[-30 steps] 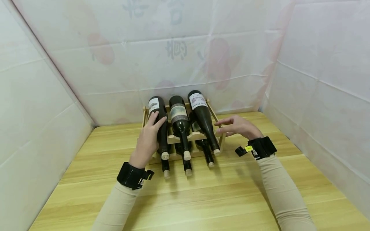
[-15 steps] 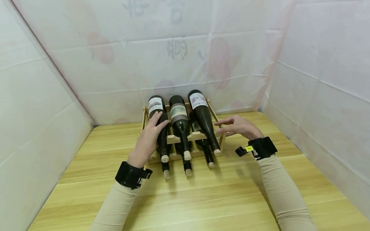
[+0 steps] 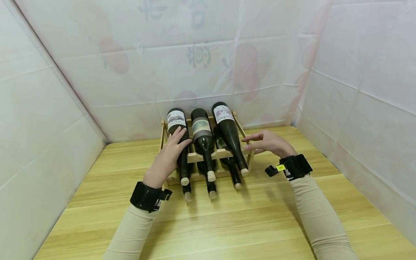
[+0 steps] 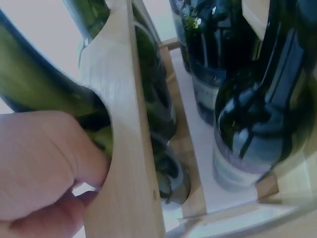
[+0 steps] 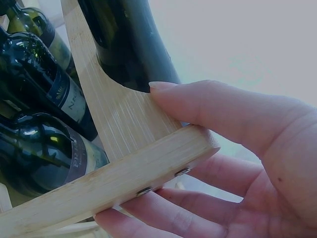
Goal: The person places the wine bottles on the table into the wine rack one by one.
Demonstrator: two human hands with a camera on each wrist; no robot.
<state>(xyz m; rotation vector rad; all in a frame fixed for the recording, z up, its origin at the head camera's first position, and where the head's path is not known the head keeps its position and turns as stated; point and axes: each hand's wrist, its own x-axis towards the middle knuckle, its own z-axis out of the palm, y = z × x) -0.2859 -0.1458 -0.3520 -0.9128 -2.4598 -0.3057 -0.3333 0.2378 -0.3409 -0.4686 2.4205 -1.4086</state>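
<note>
A wooden wine rack (image 3: 222, 154) stands against the back, holding dark wine bottles in two tiers with their corked necks toward me. My left hand (image 3: 166, 158) holds the upper left wine bottle (image 3: 176, 118), fingers over its body below the white label and thumb on its right side. Beside it lie the upper middle bottle (image 3: 203, 139) and the upper right bottle (image 3: 228, 130). At the rack's right end, my right hand (image 3: 268, 143) grips the frame. In the right wrist view its thumb (image 5: 198, 101) presses on top of the wood and the other fingers curl underneath.
Below, the corked necks of three lower bottles (image 3: 232, 175) stick out past the rack's front. The rack sits on a wood-grain table (image 3: 208, 227), with a pale printed cloth wall (image 3: 146, 79) close behind and white walls at both sides.
The upper left bottle has turned about its length, bringing more of its label into view. My left hand has rolled slightly to the right over it. The right hand keeps its place.
</note>
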